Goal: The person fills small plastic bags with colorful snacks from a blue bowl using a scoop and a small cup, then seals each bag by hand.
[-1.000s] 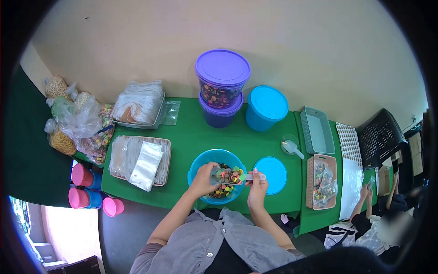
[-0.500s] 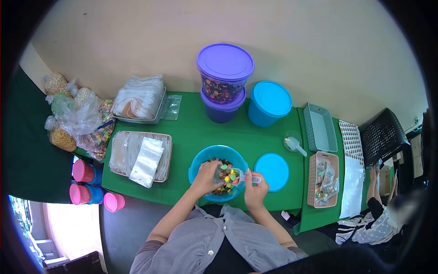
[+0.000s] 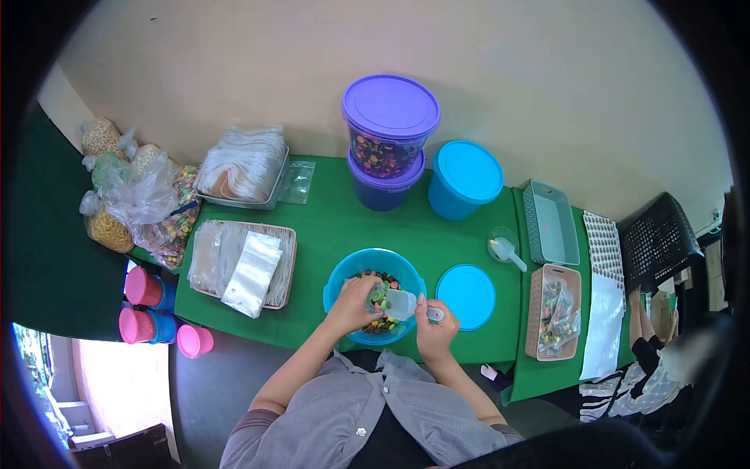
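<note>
In front of me a blue tub holds colourful candies. Above its left part, my left hand is closed around a small clear plastic bag with some green and other candies showing in it; the fingers cover much of the bag. My right hand grips the short handle of a translucent scoop. The scoop's mouth points left, tilted at the bag's opening, and its visible part looks pale, without the heap of candies. A round blue lid lies flat just right of the tub.
At left are baskets of clear bags and bulging snack bags. Purple buckets and a blue bucket stand behind. Rightward are another scoop, a basket of filled packets, a grey basket and another person.
The candies heaped in the scoop have gone down into the bag at my left hand. My right hand has shifted slightly left and tipped the scoop.
</note>
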Tool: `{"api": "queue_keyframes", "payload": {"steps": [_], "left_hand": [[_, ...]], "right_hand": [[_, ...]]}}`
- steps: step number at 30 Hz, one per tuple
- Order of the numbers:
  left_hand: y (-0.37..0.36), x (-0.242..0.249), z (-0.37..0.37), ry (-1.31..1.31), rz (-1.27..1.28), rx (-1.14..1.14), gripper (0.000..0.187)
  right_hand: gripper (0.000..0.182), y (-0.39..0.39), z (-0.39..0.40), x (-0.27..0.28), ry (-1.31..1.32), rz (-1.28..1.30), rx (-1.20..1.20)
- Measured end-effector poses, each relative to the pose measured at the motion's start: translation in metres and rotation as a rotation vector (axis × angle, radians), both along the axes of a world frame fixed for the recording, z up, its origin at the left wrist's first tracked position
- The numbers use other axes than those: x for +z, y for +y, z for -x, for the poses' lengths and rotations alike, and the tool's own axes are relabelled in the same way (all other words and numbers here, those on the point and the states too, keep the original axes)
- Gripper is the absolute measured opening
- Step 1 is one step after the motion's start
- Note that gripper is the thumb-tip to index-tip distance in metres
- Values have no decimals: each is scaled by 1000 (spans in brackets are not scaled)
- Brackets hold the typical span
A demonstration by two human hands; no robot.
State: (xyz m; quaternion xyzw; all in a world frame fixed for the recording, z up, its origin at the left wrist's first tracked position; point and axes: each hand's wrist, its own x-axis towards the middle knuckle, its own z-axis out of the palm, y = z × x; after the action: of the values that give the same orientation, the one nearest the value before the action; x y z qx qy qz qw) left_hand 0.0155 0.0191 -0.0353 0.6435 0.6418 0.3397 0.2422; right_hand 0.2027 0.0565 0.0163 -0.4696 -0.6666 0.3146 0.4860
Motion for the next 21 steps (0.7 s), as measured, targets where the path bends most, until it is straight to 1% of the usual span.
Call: {"api": "queue_keyframes", "payload": {"steps": [2, 4, 5, 7, 8, 10, 11, 12, 13, 14, 15, 16, 17, 18, 19, 20, 21], "left_hand": [[0, -4, 0, -4, -4, 5, 67], [2, -8, 1, -44, -66, 76, 61], [2, -10, 2, -45, -67, 81, 61], [6, 10, 5, -247, -65, 160, 54], [6, 13, 6, -246, -70, 166, 54], [5, 17, 11, -424, -178, 286, 55], [3, 11, 15, -525, -122, 257, 61], [2, 10, 18, -524, -126, 255, 61], [1, 8, 19, -589, -153, 208, 65], [2, 7, 20, -652, -179, 161, 70], [2, 14, 20, -652, -181, 160, 70], [0, 28, 18, -865, -115, 118, 72], [-3, 41, 18, -1076, -47, 74, 75], [-4, 50, 18, -1076, -49, 75, 75], [-5, 59, 18, -1064, -27, 89, 71], [-5, 63, 18, -1051, -5, 102, 68], [-6, 64, 18, -1050, -6, 101, 68]], "right_hand": [[16, 0, -2, 0, -5, -21, 6], [16, 2, -4, 1, 76, -111, 30], [16, 4, -5, 4, 75, -112, 36], [15, 10, -6, 11, 72, -176, 25], [15, 13, -7, 10, 73, -180, 32], [9, 19, -8, 4, -58, 94, 169], [9, 22, -8, 0, -58, 88, 170], [8, 24, -9, -4, -196, 136, 326], [9, 25, -10, -10, -336, 186, 479], [9, 26, -13, -17, -336, 182, 477], [12, 27, -16, -26, -455, 150, 556], [14, 27, -16, -28, -575, 117, 636], [14, 27, -15, -28, -575, 116, 638], [16, 26, -13, -22, -575, -3, 588], [18, 24, -11, -15, -574, -120, 537], [18, 23, -9, -7, -574, -120, 536], [18, 23, -7, 2, -398, -20, 492]]}}
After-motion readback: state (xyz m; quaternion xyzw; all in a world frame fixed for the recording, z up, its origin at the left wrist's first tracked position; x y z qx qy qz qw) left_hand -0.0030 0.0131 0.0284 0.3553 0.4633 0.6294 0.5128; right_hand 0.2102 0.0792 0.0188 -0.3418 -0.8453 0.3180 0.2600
